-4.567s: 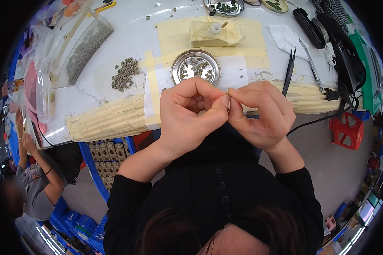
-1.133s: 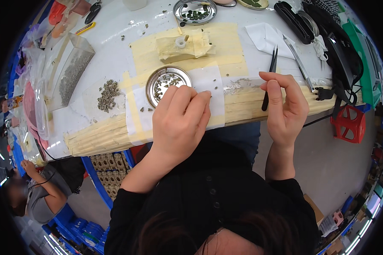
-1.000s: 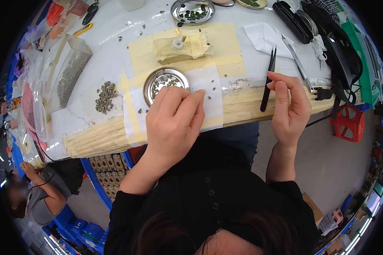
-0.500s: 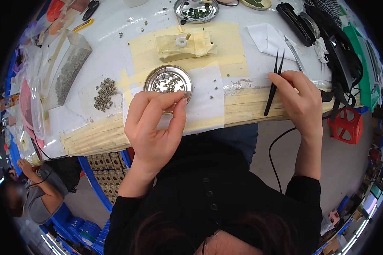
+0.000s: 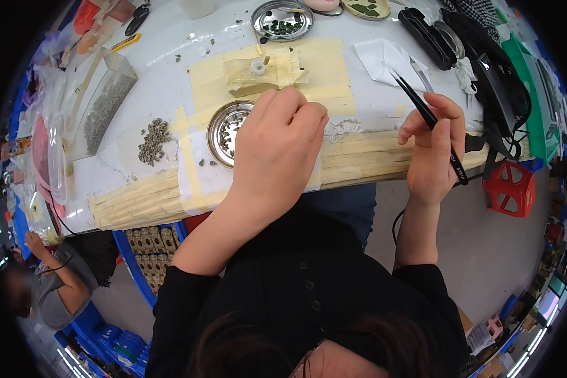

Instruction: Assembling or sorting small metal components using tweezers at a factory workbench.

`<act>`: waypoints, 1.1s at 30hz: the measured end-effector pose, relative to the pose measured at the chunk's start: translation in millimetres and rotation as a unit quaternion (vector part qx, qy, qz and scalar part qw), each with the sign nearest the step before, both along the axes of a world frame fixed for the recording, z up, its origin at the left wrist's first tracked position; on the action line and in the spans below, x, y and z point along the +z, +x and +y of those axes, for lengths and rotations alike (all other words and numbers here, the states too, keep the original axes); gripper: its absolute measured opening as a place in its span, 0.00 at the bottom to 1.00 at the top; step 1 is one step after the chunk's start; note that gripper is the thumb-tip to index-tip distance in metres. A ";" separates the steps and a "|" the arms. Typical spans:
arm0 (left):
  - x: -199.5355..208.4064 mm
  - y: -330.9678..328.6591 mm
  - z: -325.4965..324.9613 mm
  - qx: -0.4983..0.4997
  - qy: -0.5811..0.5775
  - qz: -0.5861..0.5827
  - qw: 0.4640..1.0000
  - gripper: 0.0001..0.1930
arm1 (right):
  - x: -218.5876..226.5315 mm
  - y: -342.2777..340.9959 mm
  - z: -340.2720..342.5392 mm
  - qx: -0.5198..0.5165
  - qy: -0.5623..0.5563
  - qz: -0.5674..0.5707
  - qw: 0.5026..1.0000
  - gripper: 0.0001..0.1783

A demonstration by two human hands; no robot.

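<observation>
My left hand point(image 5: 278, 148) hangs over the right side of a small round metal dish point(image 5: 211, 135), hiding part of it. Its fingers are curled closed; whatever they hold, if anything, is out of sight. Small metallic pieces point(image 5: 231, 128) lie inside the dish. In my right hand point(image 5: 436, 148) a pair of black tweezers point(image 5: 424, 108) rests slanted, tips up and to the left, with the fingers loosely bent around it. Beyond the left hand sits a block wrapped in yellowish tape point(image 5: 277, 77), carrying a little white cup point(image 5: 258, 66) with a short stick in it.
A heap of small grey pieces point(image 5: 154, 142) and a clear bin of similar pieces point(image 5: 107, 104) lie to the left. Farther back is a metal plate of dark green bits point(image 5: 282, 24). White paper point(image 5: 384, 60), a black case point(image 5: 427, 38) and a red stool point(image 5: 509, 189) are rightward.
My left hand has moved right across the dish and turned its back upward. My right hand has turned palm up, tilting the tweezers from near upright to a leftward slant.
</observation>
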State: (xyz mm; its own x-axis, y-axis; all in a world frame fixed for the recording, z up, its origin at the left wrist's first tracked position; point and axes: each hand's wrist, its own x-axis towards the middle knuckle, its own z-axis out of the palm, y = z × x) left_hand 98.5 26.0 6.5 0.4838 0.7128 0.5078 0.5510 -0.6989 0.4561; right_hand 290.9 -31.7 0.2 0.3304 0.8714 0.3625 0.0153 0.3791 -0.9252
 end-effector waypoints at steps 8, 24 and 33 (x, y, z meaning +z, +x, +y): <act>-1.6 11.5 4.3 0.018 -0.019 0.063 0.998 0.05 | -6.9 -3.7 -2.6 0.005 -0.003 -0.037 0.999 0.20; -3.9 16.6 -1.4 0.004 0.046 0.140 0.989 0.05 | -5.2 -2.8 -6.7 -0.005 -0.027 -0.015 1.000 0.18; 0.4 19.2 -4.6 -0.020 0.154 0.208 0.966 0.04 | -5.8 -4.0 -6.1 -0.005 -0.030 -0.023 0.999 0.17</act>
